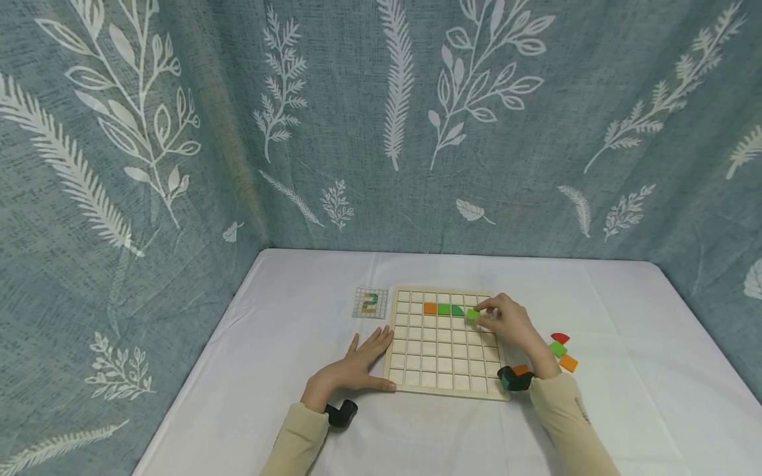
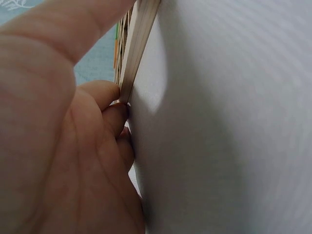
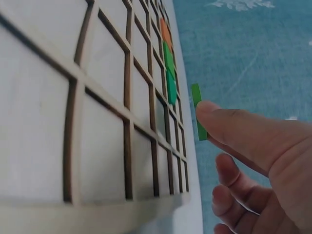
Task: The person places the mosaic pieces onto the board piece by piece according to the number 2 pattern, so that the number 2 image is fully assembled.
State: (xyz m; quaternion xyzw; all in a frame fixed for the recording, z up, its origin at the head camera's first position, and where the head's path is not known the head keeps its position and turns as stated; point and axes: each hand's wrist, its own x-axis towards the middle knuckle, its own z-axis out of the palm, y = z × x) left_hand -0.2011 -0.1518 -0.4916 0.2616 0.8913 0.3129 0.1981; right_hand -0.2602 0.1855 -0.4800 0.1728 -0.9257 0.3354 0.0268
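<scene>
Between thumb and finger my right hand (image 1: 505, 320) pinches a light green square tile (image 3: 199, 112), held above the upper right of the wooden grid board (image 1: 437, 365). In one upper row of the board lie an orange square tile (image 1: 430, 309), a green square tile (image 1: 444, 309) and a dark green rounded tile (image 1: 457, 310). My left hand (image 1: 356, 367) lies with fingers spread at the board's left edge, its fingertips and thumb touching the frame. In the left wrist view, the fingers meet the board's side (image 2: 139, 44).
A small pattern card (image 1: 370, 303) with a coloured figure on a grid lies left of the board. Right of the right wrist are loose tiles: red (image 1: 560, 338), green (image 1: 557, 349) and orange (image 1: 568, 363). Another orange tile (image 1: 520, 370) sits by the board's lower right corner.
</scene>
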